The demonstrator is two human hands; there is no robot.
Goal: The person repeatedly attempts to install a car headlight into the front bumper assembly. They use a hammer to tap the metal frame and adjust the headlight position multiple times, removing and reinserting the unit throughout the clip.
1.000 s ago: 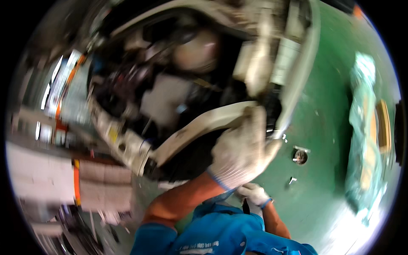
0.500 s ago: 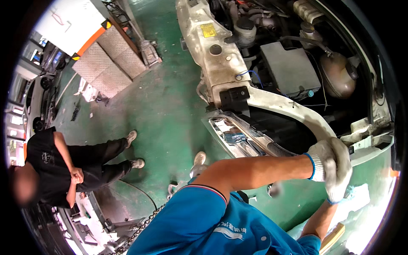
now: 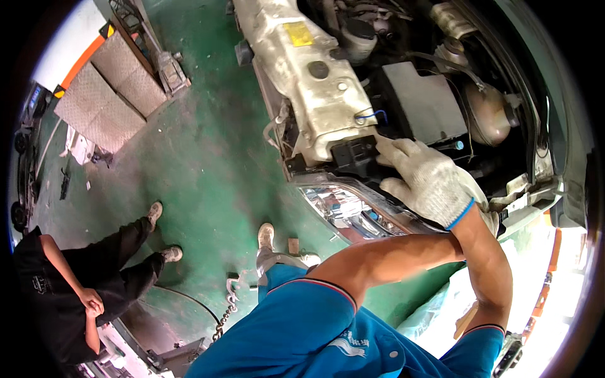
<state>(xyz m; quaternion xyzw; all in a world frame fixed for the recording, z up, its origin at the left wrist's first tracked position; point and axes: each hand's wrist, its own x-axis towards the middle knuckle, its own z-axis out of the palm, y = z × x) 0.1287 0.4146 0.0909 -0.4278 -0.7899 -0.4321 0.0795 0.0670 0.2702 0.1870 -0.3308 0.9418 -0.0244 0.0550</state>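
Observation:
White knitted gloves cover both my hands. My right hand [image 3: 422,179] reaches over the front corner of a car's open engine bay, its fingers stretched and the thumb apart. Its fingertips are beside a black bracket [image 3: 356,154] at the end of the pale front crossmember [image 3: 315,104]; whether they touch it, I cannot tell. Below lies a clear headlight [image 3: 353,211]. My left hand [image 3: 490,219] is mostly hidden behind my right wrist, near the fender end, so its fingers do not show. My left forearm passes under the right one.
Inside the bay are a grey box-shaped cover [image 3: 425,101] and a yellowish reservoir [image 3: 488,116]. At the left a person in black [image 3: 63,290] stands with hands clasped. Metal ramp plates [image 3: 101,94] stand farther off. A chain [image 3: 224,315] hangs near my legs.
My right hand has moved left from the fender end, where both hands were together, to beside the black bracket. Its fingers have spread. The whole view has shifted slightly.

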